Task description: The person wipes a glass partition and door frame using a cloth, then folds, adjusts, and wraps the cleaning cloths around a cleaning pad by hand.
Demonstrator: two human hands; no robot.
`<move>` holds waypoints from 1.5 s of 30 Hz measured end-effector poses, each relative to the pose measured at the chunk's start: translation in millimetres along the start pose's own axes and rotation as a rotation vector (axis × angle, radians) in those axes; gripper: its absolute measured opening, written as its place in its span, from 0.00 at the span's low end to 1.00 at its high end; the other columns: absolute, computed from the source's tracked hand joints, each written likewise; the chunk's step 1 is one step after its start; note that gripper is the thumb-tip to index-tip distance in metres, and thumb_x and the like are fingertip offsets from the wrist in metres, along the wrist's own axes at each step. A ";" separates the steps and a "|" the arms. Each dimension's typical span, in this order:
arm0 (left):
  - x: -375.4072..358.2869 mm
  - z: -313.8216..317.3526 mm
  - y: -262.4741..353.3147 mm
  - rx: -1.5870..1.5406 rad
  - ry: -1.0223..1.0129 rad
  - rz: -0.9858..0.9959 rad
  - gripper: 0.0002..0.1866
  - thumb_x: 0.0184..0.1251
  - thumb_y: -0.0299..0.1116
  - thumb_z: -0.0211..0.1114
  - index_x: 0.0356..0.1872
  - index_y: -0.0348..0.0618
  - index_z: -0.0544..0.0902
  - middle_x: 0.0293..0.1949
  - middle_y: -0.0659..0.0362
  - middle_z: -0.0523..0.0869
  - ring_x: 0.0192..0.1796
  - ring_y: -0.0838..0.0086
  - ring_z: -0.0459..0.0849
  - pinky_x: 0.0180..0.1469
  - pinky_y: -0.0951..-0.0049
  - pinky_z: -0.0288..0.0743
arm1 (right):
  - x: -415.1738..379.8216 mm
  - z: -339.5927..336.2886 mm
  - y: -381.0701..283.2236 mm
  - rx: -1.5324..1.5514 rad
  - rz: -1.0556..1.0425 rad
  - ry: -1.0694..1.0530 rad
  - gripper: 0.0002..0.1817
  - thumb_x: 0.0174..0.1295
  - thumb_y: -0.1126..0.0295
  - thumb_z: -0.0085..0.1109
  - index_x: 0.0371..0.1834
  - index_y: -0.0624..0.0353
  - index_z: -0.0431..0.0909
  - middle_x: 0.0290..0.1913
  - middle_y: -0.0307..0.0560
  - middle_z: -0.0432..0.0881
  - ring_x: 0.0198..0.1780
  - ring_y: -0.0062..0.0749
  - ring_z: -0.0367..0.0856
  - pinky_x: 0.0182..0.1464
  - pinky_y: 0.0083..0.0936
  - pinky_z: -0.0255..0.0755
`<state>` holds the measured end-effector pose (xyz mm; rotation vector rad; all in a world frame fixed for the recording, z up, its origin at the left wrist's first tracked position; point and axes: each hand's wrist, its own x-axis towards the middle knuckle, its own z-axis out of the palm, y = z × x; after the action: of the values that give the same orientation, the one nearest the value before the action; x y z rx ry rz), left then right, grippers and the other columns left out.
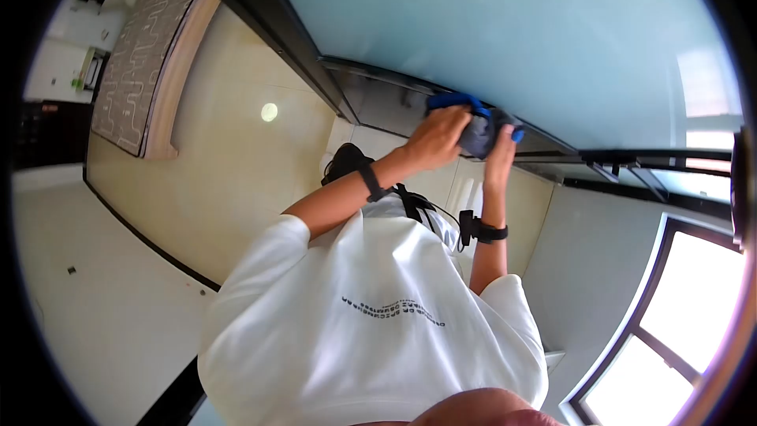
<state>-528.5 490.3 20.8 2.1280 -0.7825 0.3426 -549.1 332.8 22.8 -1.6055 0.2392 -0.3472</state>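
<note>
Both hands meet at a bunched, grey-and-blue cloth-like bundle [476, 137], held against the lower dark frame of a frosted, pale blue glass panel [505, 24]. My left hand [438, 139] is closed on its left side, where a blue edge shows above the knuckles. On the other side, my right hand [499, 156] grips it with the thumb up along the grey part; a bit of blue sticks out beside it. Most fingertips are hidden behind the bundle. A black band circles each wrist.
The dark door frame [276, 43] runs down from upper left. A mattress on a wooden bed base [150, 55] stands at far left. Pale tiled floor [229, 142] lies below. A grey wall [583, 260] and a bright window [686, 308] are at right.
</note>
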 end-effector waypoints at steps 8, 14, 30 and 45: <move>-20.2 -26.9 -9.1 0.202 -0.191 -0.156 0.23 0.52 0.26 0.65 0.50 0.35 0.73 0.59 0.45 0.75 0.64 0.53 0.71 0.53 0.52 0.65 | -11.2 39.6 -26.7 -0.285 -0.333 -0.213 0.32 0.61 0.67 0.66 0.65 0.69 0.66 0.58 0.58 0.75 0.59 0.45 0.76 0.64 0.35 0.67; -59.6 -115.0 -51.7 0.576 -0.024 -0.276 0.27 0.48 0.26 0.67 0.53 0.38 0.72 0.61 0.43 0.72 0.67 0.51 0.70 0.62 0.48 0.64 | -8.2 133.3 -8.0 -0.481 -0.129 -0.544 0.26 0.56 0.59 0.66 0.47 0.73 0.74 0.37 0.73 0.82 0.42 0.67 0.82 0.47 0.48 0.77; 21.2 -26.5 3.6 0.313 -0.155 -0.022 0.17 0.53 0.29 0.68 0.47 0.47 0.80 0.56 0.54 0.77 0.49 0.58 0.79 0.54 0.55 0.69 | 14.8 10.3 4.6 -0.535 -0.116 0.148 0.19 0.54 0.59 0.64 0.29 0.70 0.79 0.24 0.70 0.80 0.29 0.66 0.82 0.34 0.50 0.77; 35.7 35.2 18.9 -0.141 -0.348 -0.121 0.12 0.66 0.32 0.61 0.49 0.46 0.81 0.53 0.52 0.83 0.44 0.54 0.86 0.44 0.56 0.83 | 23.7 -43.6 29.0 -0.693 -0.115 0.575 0.19 0.58 0.62 0.63 0.39 0.72 0.83 0.36 0.69 0.85 0.39 0.63 0.85 0.42 0.49 0.77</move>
<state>-514.0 439.1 27.8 2.1147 -0.8401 -0.1483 -541.3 281.8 -2.5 -2.1723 0.7721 -0.8859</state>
